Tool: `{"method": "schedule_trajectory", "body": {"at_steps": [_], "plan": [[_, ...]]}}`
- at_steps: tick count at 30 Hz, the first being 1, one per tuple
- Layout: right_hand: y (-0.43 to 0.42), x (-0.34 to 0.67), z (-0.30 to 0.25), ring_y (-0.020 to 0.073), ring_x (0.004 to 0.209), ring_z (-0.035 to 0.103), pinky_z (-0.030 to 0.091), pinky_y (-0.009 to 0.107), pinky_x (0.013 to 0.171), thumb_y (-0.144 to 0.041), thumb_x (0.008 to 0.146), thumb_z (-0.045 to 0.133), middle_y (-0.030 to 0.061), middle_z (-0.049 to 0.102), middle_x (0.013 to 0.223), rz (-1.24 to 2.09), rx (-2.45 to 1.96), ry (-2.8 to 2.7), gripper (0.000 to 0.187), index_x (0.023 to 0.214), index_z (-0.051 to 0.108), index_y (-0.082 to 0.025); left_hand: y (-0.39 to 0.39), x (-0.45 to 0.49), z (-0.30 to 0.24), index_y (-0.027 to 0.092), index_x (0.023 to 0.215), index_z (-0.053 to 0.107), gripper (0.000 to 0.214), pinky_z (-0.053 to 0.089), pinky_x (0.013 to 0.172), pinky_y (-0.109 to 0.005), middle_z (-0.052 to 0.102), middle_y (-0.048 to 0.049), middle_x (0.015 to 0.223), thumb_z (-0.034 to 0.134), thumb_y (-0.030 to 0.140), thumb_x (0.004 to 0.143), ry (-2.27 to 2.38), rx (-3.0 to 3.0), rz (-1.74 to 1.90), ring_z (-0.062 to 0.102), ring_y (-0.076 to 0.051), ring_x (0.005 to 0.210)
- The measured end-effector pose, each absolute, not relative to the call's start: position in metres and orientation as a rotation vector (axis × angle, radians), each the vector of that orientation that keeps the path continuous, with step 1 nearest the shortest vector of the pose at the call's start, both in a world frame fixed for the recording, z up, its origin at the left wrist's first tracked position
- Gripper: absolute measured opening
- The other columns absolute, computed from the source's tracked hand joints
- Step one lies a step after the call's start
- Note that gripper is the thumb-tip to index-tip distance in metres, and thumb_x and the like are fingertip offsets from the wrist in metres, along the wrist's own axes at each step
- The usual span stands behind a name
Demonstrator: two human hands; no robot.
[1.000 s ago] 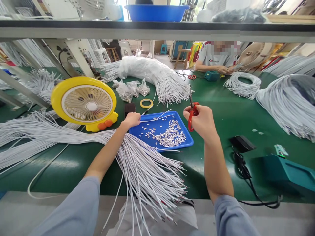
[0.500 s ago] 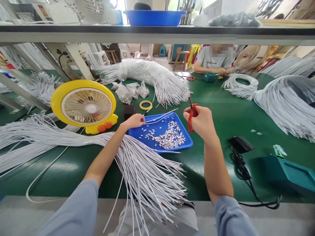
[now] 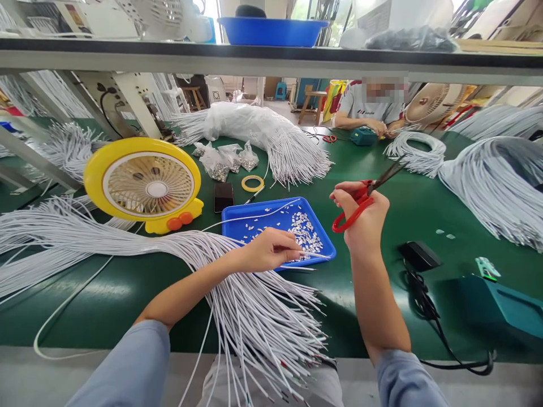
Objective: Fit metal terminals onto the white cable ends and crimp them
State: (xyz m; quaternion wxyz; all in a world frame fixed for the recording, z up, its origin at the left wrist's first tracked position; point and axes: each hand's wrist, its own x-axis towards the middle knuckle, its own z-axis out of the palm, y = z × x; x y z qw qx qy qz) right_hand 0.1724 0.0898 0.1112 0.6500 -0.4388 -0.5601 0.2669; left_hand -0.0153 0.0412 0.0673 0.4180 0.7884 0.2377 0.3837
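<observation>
My left hand (image 3: 278, 249) is closed on a white cable (image 3: 313, 256), whose end sticks out to the right over the tray's near edge. In my right hand (image 3: 363, 217) are red-handled scissors (image 3: 354, 213), with the dark blades pointing up and to the right. Beneath my left hand lies a blue tray (image 3: 237, 213) holding many small silvery metal pieces (image 3: 306, 232). Another white cable lies across the tray's far part. A large bundle of white cables (image 3: 258, 311) spreads below my left forearm, its loose ends hanging over the table's front edge.
A yellow fan (image 3: 142, 183) stands at left, near a phone (image 3: 223, 196) and a tape roll (image 3: 252, 182). Behind lie small bags (image 3: 218, 164) and a wrapped cable bundle (image 3: 254, 124). At right are a black adapter (image 3: 419, 255) and a teal device (image 3: 500, 311). Across the table sits a person (image 3: 369, 107).
My left hand has moved right and nearer, from the tray's far left to its near side, with a cable. The scissors have swung from upright to pointing right as my right hand shifted right.
</observation>
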Motion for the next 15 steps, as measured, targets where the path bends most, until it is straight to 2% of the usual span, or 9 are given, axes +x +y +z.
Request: {"method": "schedule_trajectory", "body": {"at_steps": [5,9,15], "plan": [[0.069,0.154,0.108,0.0145,0.073,0.066,0.054,0.031,0.073,-0.021,0.074,0.068,0.0003,0.069,0.078,0.748,-0.948,-1.378,0.009,0.083,0.068,-0.021,0.027,-0.020,0.078,0.012,0.079,0.072,0.024,0.037,0.043,-0.017,0.058,-0.0034,0.068,0.061,0.032,0.087,0.637,1.815,1.185,0.048,-0.006,0.051],[0.055,0.142,0.105,0.0128,0.074,0.066,0.053,0.029,0.072,-0.021,0.075,0.071,-0.0005,0.071,0.082,0.909,-0.890,-1.476,0.011,0.086,0.069,-0.023,0.030,-0.028,0.082,0.014,0.084,0.071,0.023,0.041,0.042,-0.017,0.055,0.0007,0.058,0.058,0.031,0.090,0.704,1.645,1.368,0.050,-0.005,0.044],[0.046,0.137,0.101,0.0152,0.082,0.068,0.055,0.032,0.077,-0.023,0.076,0.071,0.0001,0.071,0.085,0.970,-0.811,-1.480,0.014,0.089,0.068,-0.022,0.037,-0.029,0.083,0.014,0.077,0.073,0.017,0.047,0.056,-0.021,0.065,-0.0052,0.073,0.064,0.025,0.086,0.820,1.815,1.474,0.056,-0.010,0.067]]}}
